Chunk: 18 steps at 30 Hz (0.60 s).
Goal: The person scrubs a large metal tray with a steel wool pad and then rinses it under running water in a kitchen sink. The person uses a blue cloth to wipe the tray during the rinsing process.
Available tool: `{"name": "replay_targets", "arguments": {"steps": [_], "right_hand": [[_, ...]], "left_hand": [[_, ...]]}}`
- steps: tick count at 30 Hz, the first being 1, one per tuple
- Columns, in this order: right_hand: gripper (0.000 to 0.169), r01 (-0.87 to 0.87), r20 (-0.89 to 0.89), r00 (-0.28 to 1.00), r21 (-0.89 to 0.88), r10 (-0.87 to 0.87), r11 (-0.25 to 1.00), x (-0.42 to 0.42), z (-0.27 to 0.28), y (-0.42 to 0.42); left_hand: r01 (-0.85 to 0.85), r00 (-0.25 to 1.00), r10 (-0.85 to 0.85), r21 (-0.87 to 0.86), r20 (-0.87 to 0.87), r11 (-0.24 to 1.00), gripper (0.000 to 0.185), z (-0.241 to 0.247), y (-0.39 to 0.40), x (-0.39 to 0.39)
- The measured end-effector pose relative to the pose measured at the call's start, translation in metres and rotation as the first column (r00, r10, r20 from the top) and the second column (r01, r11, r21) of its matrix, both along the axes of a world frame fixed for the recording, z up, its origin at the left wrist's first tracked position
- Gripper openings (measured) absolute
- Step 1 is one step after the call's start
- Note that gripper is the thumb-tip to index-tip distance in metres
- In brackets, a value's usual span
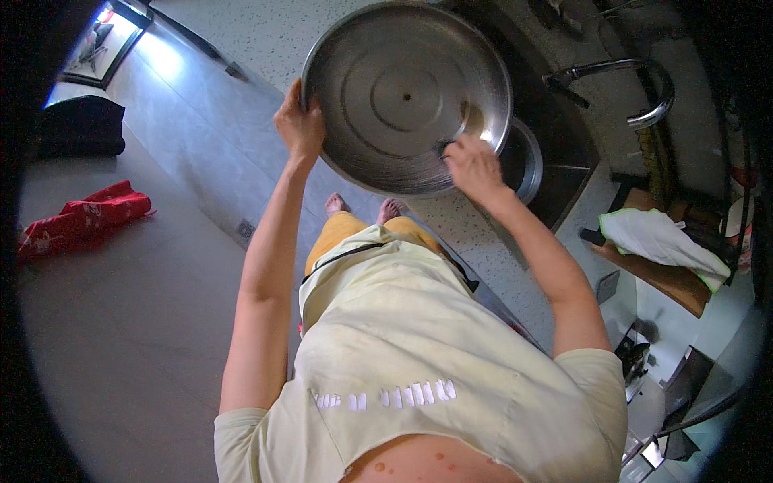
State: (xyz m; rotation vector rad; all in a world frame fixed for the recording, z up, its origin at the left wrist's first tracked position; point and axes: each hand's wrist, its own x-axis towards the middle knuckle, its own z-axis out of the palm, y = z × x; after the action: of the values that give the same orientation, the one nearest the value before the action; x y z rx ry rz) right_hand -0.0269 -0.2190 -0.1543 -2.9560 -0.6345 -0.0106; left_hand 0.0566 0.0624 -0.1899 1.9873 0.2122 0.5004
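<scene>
A large, shallow round metal piece, apparently a wok lid [386,78], is tilted up in front of me. Concentric rings and a small dark spot mark its middle. At its left rim my left hand [302,124] grips the edge, thumb on the inner face. My right hand [474,166] is at the lower right of that face, fingers curled round a small dark scrubber [445,147], mostly hidden and slightly blurred. Behind the lid, partly covered, a round metal bowl or pan [531,160] stands in the dark sink [570,181].
A chrome faucet [655,90] arches over the sink from the right. The speckled countertop [450,226] runs beneath the lid. A white cloth [661,241] with a green edge lies over a brown board [658,278]. To the left, a red cloth [90,217] rests on a grey surface [151,314].
</scene>
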Motion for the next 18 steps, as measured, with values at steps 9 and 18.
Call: {"name": "replay_targets", "arguments": {"steps": [9,18], "right_hand": [[0.006,0.102,-0.096,0.994,0.614,-0.054,0.783,-0.015,-0.039,0.123],[0.008,-0.078,-0.258,0.963,0.035,0.085,0.996,0.02,-0.007,-0.021]], "left_hand": [[-0.115,0.992,0.117,-0.05,0.038,0.992,0.031,-0.006,-0.04,-0.054],[0.033,0.998,-0.027,-0.11,0.057,0.993,0.042,-0.006,-0.021,-0.027]]}}
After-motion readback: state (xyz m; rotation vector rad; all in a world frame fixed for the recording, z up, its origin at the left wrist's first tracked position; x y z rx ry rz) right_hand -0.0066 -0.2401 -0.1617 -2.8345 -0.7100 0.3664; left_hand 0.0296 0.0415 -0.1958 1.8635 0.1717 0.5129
